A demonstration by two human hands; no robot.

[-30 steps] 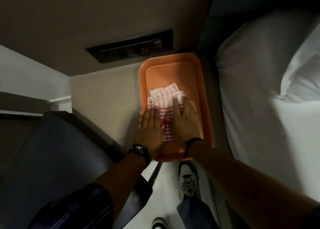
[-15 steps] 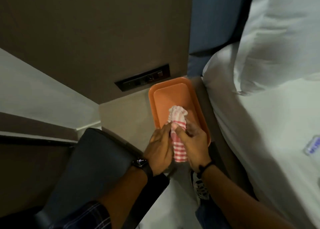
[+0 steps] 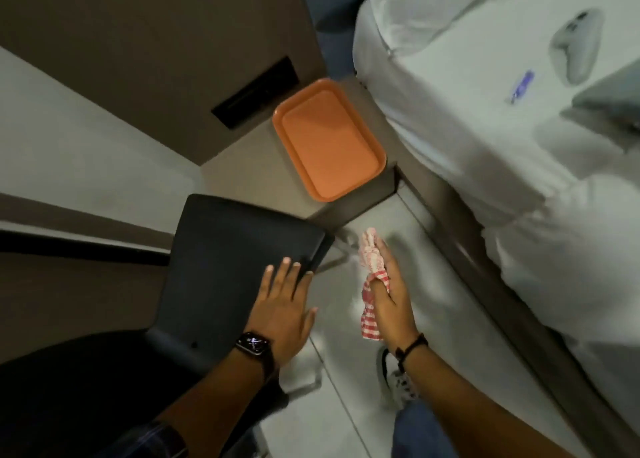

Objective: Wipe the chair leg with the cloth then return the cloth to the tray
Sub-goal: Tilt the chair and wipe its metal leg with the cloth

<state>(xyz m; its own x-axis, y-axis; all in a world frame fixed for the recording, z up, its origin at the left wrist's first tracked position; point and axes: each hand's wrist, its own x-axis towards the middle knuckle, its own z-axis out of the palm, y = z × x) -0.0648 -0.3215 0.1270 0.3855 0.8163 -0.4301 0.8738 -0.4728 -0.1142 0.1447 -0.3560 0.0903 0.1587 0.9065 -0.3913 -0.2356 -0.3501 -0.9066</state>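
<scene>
The right hand [image 3: 389, 301] is closed on the red-and-white checked cloth [image 3: 372, 277], thumb pinning it against the fingers; the bunched top of the cloth sticks out past the fingertips and a loose tail hangs below the palm. It is held over the pale floor [image 3: 433, 371], just beside the thin metal chair leg [image 3: 341, 249] that slants out from under the seat corner; blur hides whether cloth and leg touch. A dark band [image 3: 412, 346] circles that wrist.

The left hand [image 3: 282, 305] lies flat with fingers spread and nothing in it, palm down on the near right corner of the dark chair seat [image 3: 239, 263], fingertips at the seat edge. Its wrist carries one dark watch [image 3: 254, 343] (the face is lit, but nothing on it can be read), and a striped sleeve [image 3: 152, 437] shows at the bottom edge.

One white shoe [image 3: 394, 378] with dark markings stands on the floor under the right forearm.

Farther out, one orange tray [image 3: 287, 111] sits bare on the low brown bedside surface [image 3: 235, 170], well apart from the cloth. Behind it a black socket panel [image 3: 256, 93] is set in the brown wall.

To the right runs the white bed [image 3: 485, 145]. On it lie one pale game-controller-shaped object [image 3: 575, 45] and one small blue label [image 3: 521, 86] whose writing is too blurred to read.
</scene>
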